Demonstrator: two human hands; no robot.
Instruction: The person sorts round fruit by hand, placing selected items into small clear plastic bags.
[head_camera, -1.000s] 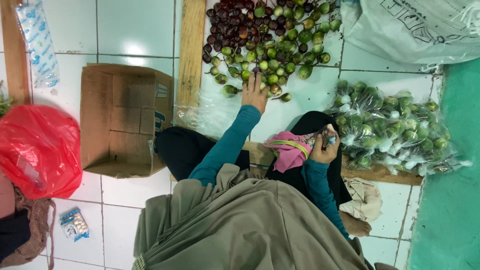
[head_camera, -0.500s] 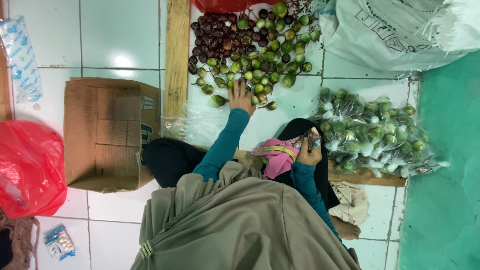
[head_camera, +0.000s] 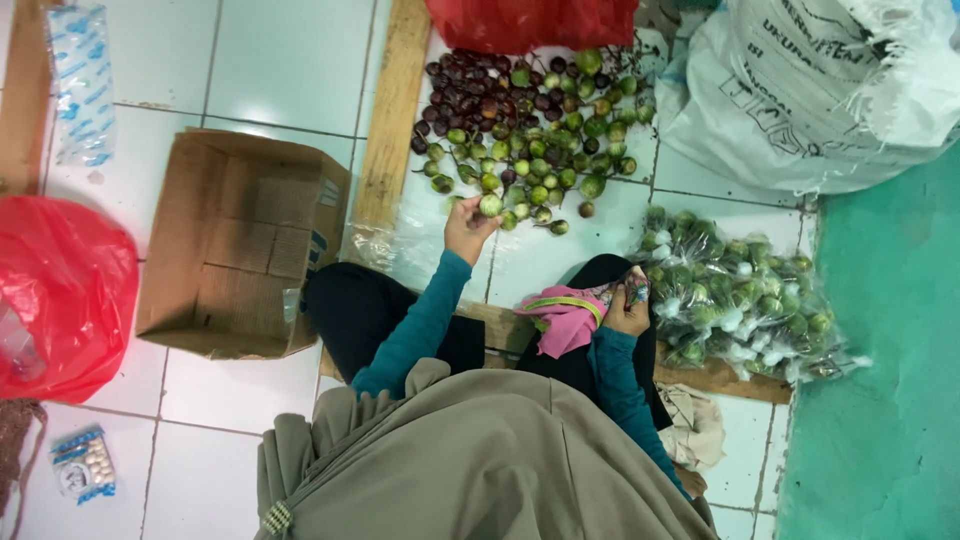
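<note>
my left hand (head_camera: 468, 222) in the head view reaches out over the white tile floor (head_camera: 280, 60), fingers curled round one small green round eggplant (head_camera: 490, 205), which sits at the near edge of the heap of green and purple eggplants (head_camera: 525, 125). my right hand (head_camera: 628, 305) rests over my knee, closed on a clear plastic bag (head_camera: 637, 290) that looks to have something small in it, next to a pink cloth (head_camera: 567, 318). i judge the little eggplant light, firm and smooth-skinned, a bit slick, so it is best cupped round its belly rather than pinched by the stem cap; too hard a squeeze would probably bruise it. filled bags of green eggplants (head_camera: 740, 300) lie just to the right of that hand, an open cardboard box (head_camera: 245, 245) stands to the left, a red plastic bag (head_camera: 60, 290) beyond it. there is only this one view.
</note>
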